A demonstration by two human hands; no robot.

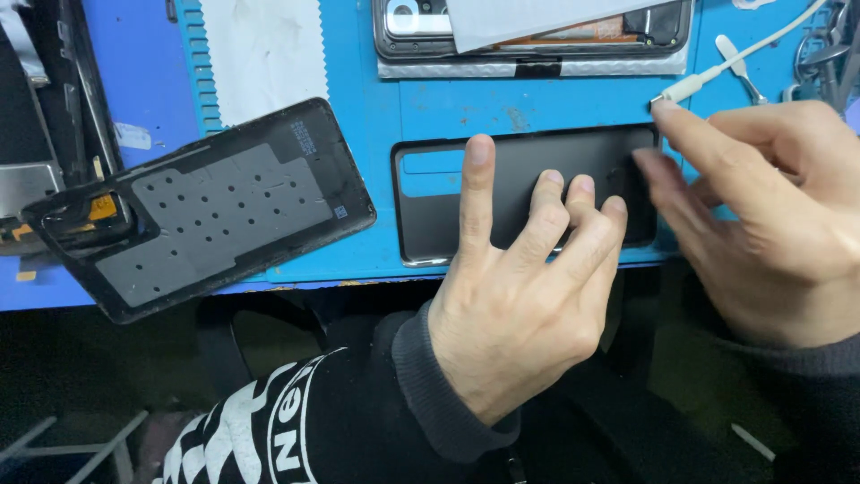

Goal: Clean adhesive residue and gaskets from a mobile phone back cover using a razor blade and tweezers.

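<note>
- Left hand (520, 296) is spread flat on a dark phone back panel (502, 193) that lies on the blue work mat (430, 108). Fingers are splayed and the tips press down on the panel, so it's pinning it, not gripping anything.
- Right hand (770, 215) comes in from the right. Its fingers are loose and open, with the fingertips at the panel's right edge. They look a bit motion-blurred, so I can't tell exactly how much of the panel they touch. Nothing is held in it.
- The panel sits near the front edge of the mat, long side toward the person, with a cutout at its upper left where the blue shows through.
- To the left lies a second back cover (215, 211), inner side up and tilted, grey with rows of small dots. It hangs partly over the mat's edge.
- Up top there's an opened phone body (421, 27) partly under a white sheet (537, 18).
- A white cable (743, 58) runs in from the upper right, and its plug ends just above the right index finger.
- Metal tweezers (739, 63) lie near the cable.
</note>
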